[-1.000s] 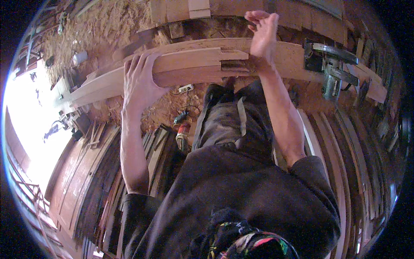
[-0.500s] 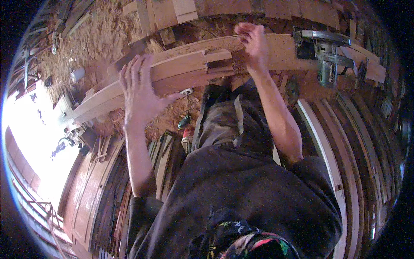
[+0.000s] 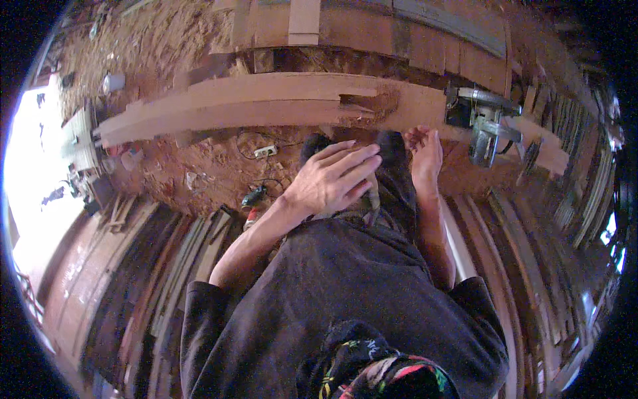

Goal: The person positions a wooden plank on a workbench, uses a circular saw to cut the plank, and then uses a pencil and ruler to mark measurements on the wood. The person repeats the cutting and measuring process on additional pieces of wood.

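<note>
My left hand [image 3: 335,176] hovers in front of my lap, its fingers stretched out with nothing in them. To its right, my right hand [image 3: 426,159] is raised near the close edge of the wooden work surface, fingers loosely bent and apart from the thumb, holding nothing I can see. Beyond both hands lies a long wooden board [image 3: 219,116] with a notched right end, set against a wider plank [image 3: 412,106]. A circular saw [image 3: 488,120] rests on the plank's right part, to the right of my right hand. Neither hand touches the boards or the saw.
A white power strip [image 3: 266,152] with a cable lies on the sawdust-covered ground. Closer in is a teal-and-dark power tool [image 3: 254,196], partly hidden by my left arm. Stacked timber [image 3: 159,279] flanks me on both sides. A pale container [image 3: 114,83] stands far left.
My left hand has come off the long board and moved back and right to my lap. My right hand has drawn back toward me from over the plank. The view has shifted slightly.
</note>
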A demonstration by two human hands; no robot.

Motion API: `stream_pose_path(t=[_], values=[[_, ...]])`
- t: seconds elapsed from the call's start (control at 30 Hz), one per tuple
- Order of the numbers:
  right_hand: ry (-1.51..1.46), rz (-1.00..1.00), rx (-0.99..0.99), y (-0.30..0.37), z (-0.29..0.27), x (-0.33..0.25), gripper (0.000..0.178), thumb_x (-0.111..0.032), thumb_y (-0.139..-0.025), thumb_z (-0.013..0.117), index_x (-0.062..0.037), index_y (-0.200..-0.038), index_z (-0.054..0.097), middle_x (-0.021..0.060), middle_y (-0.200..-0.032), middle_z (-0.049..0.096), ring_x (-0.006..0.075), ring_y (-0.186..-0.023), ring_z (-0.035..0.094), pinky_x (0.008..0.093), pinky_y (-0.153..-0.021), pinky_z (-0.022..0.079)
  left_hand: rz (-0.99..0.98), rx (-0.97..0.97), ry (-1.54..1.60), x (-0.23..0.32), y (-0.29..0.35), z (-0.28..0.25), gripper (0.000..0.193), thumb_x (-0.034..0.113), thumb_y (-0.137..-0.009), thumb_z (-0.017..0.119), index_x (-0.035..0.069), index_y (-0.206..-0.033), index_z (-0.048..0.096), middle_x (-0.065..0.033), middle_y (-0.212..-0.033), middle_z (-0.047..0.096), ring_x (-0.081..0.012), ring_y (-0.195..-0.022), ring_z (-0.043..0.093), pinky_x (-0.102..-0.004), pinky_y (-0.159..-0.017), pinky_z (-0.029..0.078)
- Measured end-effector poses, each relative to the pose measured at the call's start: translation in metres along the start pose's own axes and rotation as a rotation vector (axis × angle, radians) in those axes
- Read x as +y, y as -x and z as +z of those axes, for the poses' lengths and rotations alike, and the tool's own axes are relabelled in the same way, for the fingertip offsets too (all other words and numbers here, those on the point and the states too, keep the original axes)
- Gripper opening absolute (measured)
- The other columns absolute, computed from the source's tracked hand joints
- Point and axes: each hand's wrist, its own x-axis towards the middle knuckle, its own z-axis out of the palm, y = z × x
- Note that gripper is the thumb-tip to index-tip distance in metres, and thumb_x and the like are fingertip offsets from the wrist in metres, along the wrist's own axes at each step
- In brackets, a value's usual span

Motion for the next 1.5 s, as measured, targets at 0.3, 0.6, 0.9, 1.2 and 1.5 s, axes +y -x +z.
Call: stream_pose_path(t=[0.3, 0.6, 0.9, 1.2, 1.5], values=[[0.656, -0.174, -0.525, -0.055, -0.007, -0.004, 0.022, -0.026, -0.106, 0.058, -0.0082, -0.118, 0.063, 0.0031, -0.103, 0.065, 0.0168, -0.098, 0.063, 0.0344, -0.084, 0.051, -1.428, 0.517, 0.191, -0.093, 0.237, 0.148, 0.049, 0.039, -0.091, 0.07, 0.006, -0.128, 0.066, -0.0168, -0.118, 0.073, -0.036, -0.114, 0.068, -0.0429, -0.1, 0.052], [1.052, 0.13, -0.812, -0.047, 0.009, 0.028, 0.031, -0.025, -0.103, 0.062, -0.0029, -0.125, 0.066, 0.0096, -0.112, 0.066, 0.0205, -0.099, 0.066, 0.032, -0.088, 0.053, -2.183, 0.961, 0.239, 0.16, 0.428, 0.422, 0.051, 0.046, -0.086, 0.071, 0.005, -0.116, 0.071, -0.0182, -0.119, 0.072, -0.0347, -0.114, 0.068, -0.0437, -0.1, 0.052], [1.189, 0.203, -1.127, -0.033, 0.037, 0.085, 0.037, -0.04, -0.103, 0.063, -0.0035, -0.1, 0.068, 0.0079, -0.095, 0.071, 0.0197, -0.086, 0.069, 0.0327, -0.073, 0.053, -2.222, 1.294, 0.747, 0.226, 0.346, 0.568, 0.049, 0.042, -0.086, 0.076, 0.002, -0.115, 0.071, -0.0167, -0.112, 0.074, -0.0307, -0.108, 0.069, -0.0401, -0.094, 0.054], [1.6, -0.007, -1.18, -0.042, 0.0, 0.101, 0.038, -0.039, -0.103, 0.058, -0.0024, -0.095, 0.067, 0.0063, -0.081, 0.067, 0.0183, -0.069, 0.061, 0.032, -0.059, 0.046, -2.073, 1.662, 0.71, 0.19, 0.443, 0.523, 0.049, 0.036, -0.088, 0.075, 0.001, -0.121, 0.069, -0.0189, -0.116, 0.074, -0.0308, -0.109, 0.07, -0.0402, -0.096, 0.054], [2.236, -0.213, -1.421, 0.023, 0.002, 0.113, 0.037, -0.035, -0.102, 0.065, 0.0014, -0.097, 0.067, 0.0043, -0.087, 0.066, 0.0143, -0.08, 0.054, 0.0317, -0.076, 0.047, -1.889, 2.213, 0.786, 0.085, 0.556, 0.542, 0.044, 0.034, -0.087, 0.078, 0.002, -0.117, 0.068, -0.0135, -0.103, 0.074, -0.025, -0.097, 0.071, -0.0379, -0.087, 0.055]])
